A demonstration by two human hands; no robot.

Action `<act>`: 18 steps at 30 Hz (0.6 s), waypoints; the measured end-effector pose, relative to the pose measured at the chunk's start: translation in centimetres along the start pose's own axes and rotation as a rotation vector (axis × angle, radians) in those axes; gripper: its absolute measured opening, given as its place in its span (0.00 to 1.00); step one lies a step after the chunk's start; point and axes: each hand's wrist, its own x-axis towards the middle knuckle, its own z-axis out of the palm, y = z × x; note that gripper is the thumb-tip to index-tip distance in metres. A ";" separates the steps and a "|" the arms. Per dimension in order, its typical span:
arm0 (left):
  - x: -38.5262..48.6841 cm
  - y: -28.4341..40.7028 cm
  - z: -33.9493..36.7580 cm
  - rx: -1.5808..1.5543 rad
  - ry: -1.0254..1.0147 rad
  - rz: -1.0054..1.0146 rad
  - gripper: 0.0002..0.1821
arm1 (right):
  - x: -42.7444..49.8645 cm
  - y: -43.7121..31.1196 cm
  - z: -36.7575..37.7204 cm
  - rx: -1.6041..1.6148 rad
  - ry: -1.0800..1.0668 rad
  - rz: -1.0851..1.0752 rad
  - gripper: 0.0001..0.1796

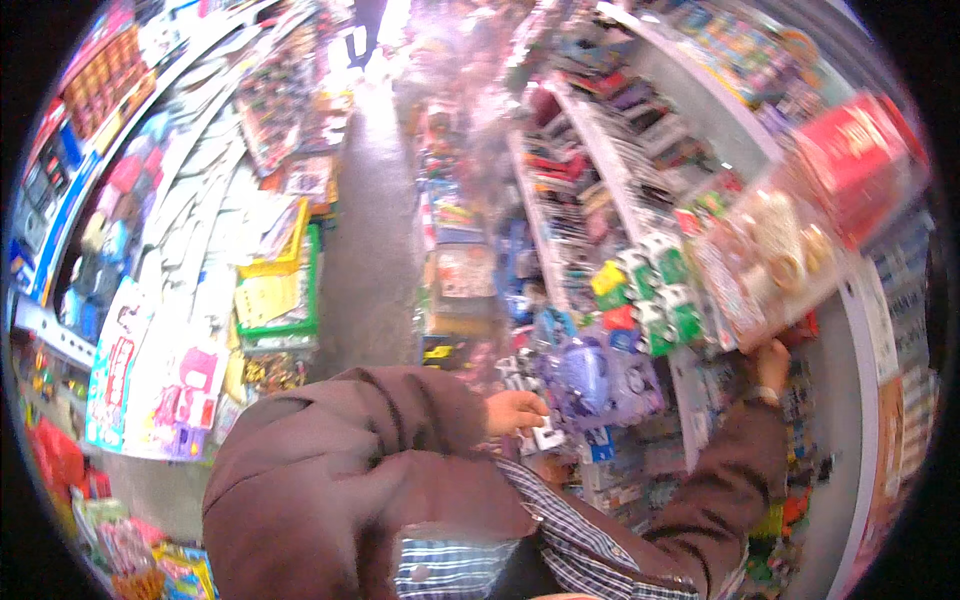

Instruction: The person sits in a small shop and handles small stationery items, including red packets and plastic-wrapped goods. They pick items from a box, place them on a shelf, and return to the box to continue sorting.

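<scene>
My left hand point(516, 412) is held low in front of my body, fingers bent, beside small white items on the shelf; whether it grips one of them is blurred. A purple blister pack point(600, 375) hangs just right of it. My right hand point(771, 367) reaches up at the right shelf, at the lower edge of a clear plastic package point(772, 255) with beige round items inside; its fingers are partly hidden behind the package. A red box point(855, 165) in clear wrap adjoins the package's upper right. Green-and-white packs point(664, 300) hang left of the package.
Shelves packed with goods line both sides of a narrow grey aisle floor point(379, 225). On the left stand a yellow-and-green stack of packs point(277, 292) and a white-and-pink box point(191, 390). A grey shelf edge point(862, 375) runs down the right, beside my right arm.
</scene>
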 end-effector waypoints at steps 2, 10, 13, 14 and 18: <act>-0.1 0.2 -1.9 -0.047 -0.014 0.000 0.16 | -4.3 -5.2 -3.9 0.214 0.082 -0.051 0.17; -0.2 2.4 -16.2 -0.426 0.136 -0.018 0.24 | -17.9 -38.2 3.3 0.896 -0.615 -0.071 0.18; 2.2 2.4 -22.0 -0.909 0.263 -0.001 0.26 | -16.7 -49.7 16.4 0.707 -0.528 -0.477 0.29; 4.4 3.3 -21.3 -1.367 -0.101 0.755 0.27 | -16.7 -53.1 20.3 0.672 -0.425 -0.653 0.30; 5.7 4.8 -25.4 -2.221 -0.832 1.615 0.29 | -16.0 -61.5 28.9 0.848 -0.410 -0.908 0.21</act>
